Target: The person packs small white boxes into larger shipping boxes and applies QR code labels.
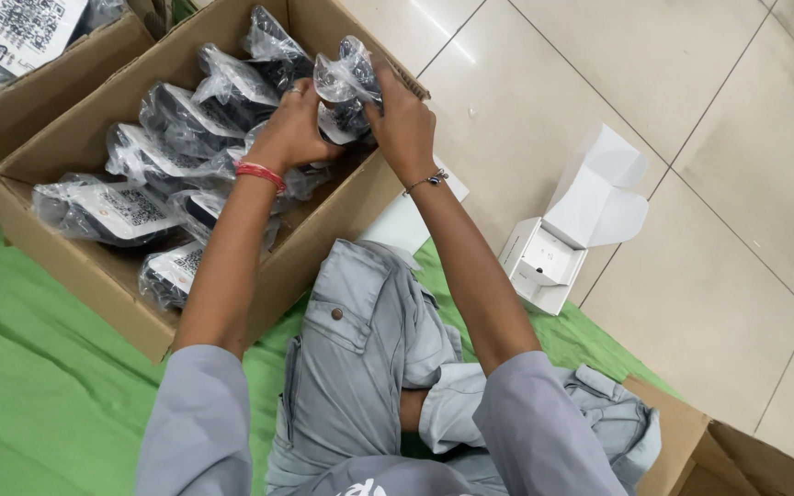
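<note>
My left hand [294, 127] and my right hand [403, 119] both grip one clear plastic bag [346, 84] with a dark item inside, held over the near right corner of an open cardboard box [94, 266]. The box holds several more bagged dark items [176, 119], each with a white label. A red band circles my left wrist, a thin bracelet my right.
A small open white carton [549, 262] with raised flaps stands on the tiled floor at right. A second cardboard box [39, 92] sits at upper left. Another cardboard box edge [691, 432] is at lower right. I sit on a green cloth [39, 395].
</note>
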